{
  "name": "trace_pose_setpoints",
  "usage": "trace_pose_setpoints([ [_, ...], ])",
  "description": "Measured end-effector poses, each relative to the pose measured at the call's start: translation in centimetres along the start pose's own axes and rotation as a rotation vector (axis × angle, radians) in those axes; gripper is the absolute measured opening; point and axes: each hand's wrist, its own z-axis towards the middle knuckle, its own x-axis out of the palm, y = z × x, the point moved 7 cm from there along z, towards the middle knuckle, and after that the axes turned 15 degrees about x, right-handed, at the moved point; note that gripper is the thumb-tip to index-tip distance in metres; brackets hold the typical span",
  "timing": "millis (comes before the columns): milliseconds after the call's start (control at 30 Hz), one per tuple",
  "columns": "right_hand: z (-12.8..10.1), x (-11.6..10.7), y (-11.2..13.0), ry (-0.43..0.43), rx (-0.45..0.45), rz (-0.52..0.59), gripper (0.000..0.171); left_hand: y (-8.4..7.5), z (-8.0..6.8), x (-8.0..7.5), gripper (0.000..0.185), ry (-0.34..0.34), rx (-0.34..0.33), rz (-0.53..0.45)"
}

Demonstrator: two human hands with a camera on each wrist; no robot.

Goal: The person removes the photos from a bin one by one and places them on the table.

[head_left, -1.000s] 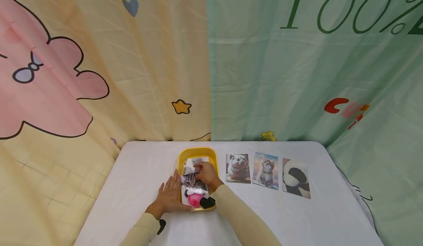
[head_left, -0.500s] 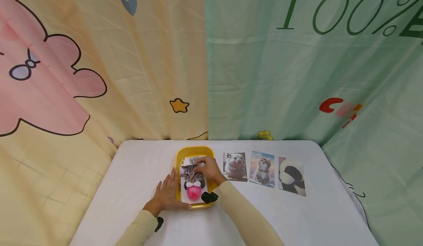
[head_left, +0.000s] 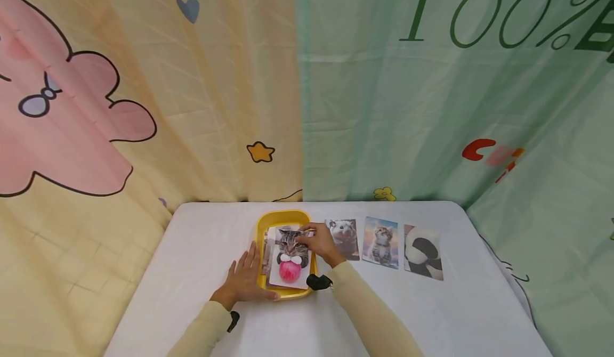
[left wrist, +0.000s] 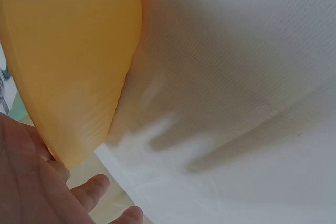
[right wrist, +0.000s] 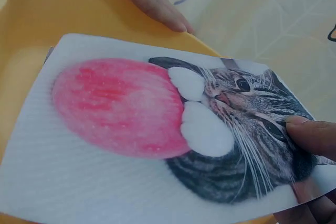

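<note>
The cat card (head_left: 290,272) is now shifted to the right over the yellow tray (head_left: 280,217), and more of the cards beneath (head_left: 266,261) is uncovered along its left side than in the earlier frame. It is pinched near its upper right edge by the right hand (head_left: 324,242), with the thumb (right wrist: 310,136) laid on the printed face. The tray's left side is touched by the left hand (head_left: 243,281), opened wide. Three more cards (head_left: 381,243) are laid in a row beyond the right hand.
</note>
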Motion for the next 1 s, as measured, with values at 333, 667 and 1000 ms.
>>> trace_pose_setpoints([
  [333, -1.6, -3.5, 0.8, -0.051, -0.032, 0.148, 0.021, 0.0, -0.1, -0.2, 0.141, -0.006, 0.012, -0.011],
  [667, -1.8, -6.9, -1.5, -0.119, 0.014, 0.177, 0.023, 0.4, -0.1, -0.2, 0.142, -0.009, -0.008, -0.026],
  [1000, -3.5, -11.9, -5.6, -0.185, 0.156, 0.181, 0.029, 0.1, -0.1, -0.1, 0.144, -0.001, -0.012, -0.052],
])
